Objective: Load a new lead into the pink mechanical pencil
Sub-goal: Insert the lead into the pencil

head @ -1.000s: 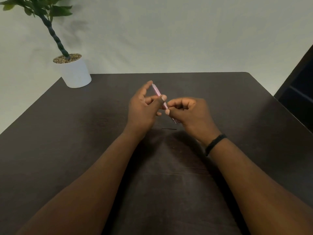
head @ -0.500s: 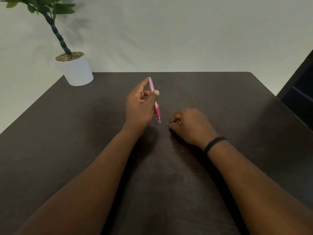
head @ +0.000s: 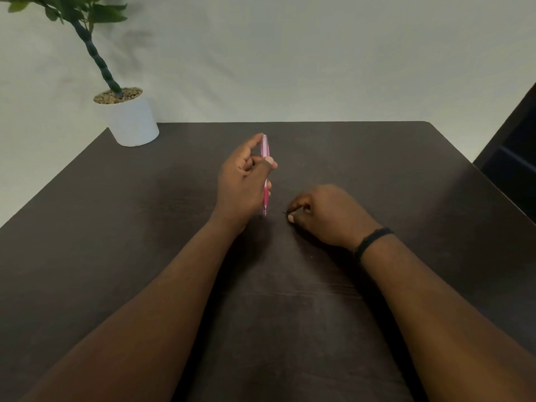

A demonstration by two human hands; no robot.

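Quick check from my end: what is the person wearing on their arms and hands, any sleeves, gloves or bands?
Both forearms are bare, with no sleeves in view and no gloves. The left hand wears nothing that shows. The right hand has a narrow black band round its wrist, plain and smooth, with no visible face or markings. No rings can be made out on either hand.

The plant pot (head: 134, 123) stands on the worktop's (head: 377, 169) far-left corner; the pencil (head: 265, 175) is mid-worktop, left of the lead (head: 287, 212).
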